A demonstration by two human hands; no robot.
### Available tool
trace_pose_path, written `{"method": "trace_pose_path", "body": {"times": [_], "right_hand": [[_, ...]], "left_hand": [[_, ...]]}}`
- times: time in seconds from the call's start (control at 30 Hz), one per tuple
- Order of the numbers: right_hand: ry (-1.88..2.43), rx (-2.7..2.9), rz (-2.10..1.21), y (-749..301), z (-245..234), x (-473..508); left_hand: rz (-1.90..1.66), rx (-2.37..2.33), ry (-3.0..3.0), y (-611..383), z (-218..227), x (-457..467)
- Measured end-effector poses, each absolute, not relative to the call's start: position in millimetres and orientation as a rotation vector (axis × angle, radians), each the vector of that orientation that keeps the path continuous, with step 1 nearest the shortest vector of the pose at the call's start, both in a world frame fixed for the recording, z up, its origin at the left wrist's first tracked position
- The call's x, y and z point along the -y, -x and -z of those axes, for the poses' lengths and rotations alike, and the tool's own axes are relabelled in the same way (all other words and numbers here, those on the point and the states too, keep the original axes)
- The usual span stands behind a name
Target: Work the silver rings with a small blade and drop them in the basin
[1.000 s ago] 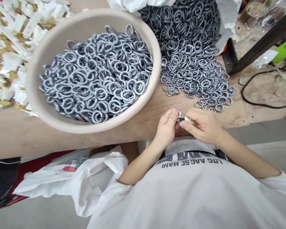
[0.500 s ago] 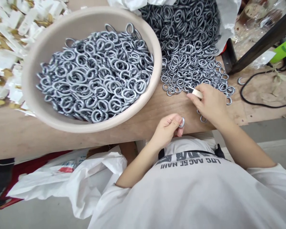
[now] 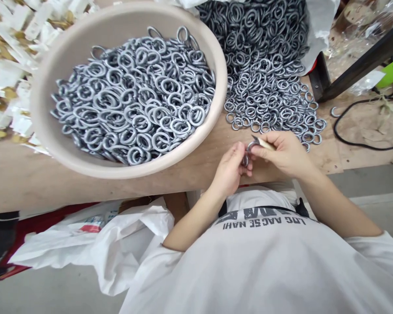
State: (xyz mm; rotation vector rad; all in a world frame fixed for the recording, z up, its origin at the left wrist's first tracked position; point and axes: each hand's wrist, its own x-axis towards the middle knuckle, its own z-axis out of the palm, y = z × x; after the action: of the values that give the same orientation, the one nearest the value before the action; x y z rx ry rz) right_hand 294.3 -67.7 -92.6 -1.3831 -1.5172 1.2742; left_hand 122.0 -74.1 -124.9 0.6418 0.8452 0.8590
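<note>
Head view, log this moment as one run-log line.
Left hand: holds metal ring | Right hand: holds small pale-handled tool by ring | Nearby: ring-filled beige basin

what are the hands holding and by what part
Left hand: a grey metal ring, pinched by its rim. Right hand: a small pale-handled pointed tool, gripped by the handle.

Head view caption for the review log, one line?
Left hand holds a grey metal ring to a pale-handled blade in the right hand, beside a beige basin heaped with rings.
</note>
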Motion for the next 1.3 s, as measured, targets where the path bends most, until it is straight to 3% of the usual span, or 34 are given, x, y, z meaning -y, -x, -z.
{"method": "trace_pose_path", "body": {"times": [0.07,0.4,0.6,0.83,1.13,1.3], "right_hand": [[1.328,1.415,-1.386,-284.7,94.3,75.1],[1.32,1.342,-1.16,-283.0,114.1,76.4],[1.455,1.997,-0.721,-280.3,99.7,97.5],[1.49,2.155,-0.468,-276.5,98.1,101.9],[1.524,1.969,-0.713,-271.4,103.2,101.0],[1.828,1.652,-0.416,-297.1,106.6,73.5]], "left_hand": [[-0.925,-0.875,-0.711,-129.4,127.0,79.1],[-0.953,-0.829,-0.685,-131.4,120.3,83.0],[-0.944,-0.888,-0.49,-132.7,113.5,83.4],[-0.961,-0.933,-0.459,-137.1,109.1,86.5],[-0.936,-0.898,-0.437,-134.7,110.5,83.0],[-0.83,-0.815,-0.56,-130.0,113.7,93.7]]}}
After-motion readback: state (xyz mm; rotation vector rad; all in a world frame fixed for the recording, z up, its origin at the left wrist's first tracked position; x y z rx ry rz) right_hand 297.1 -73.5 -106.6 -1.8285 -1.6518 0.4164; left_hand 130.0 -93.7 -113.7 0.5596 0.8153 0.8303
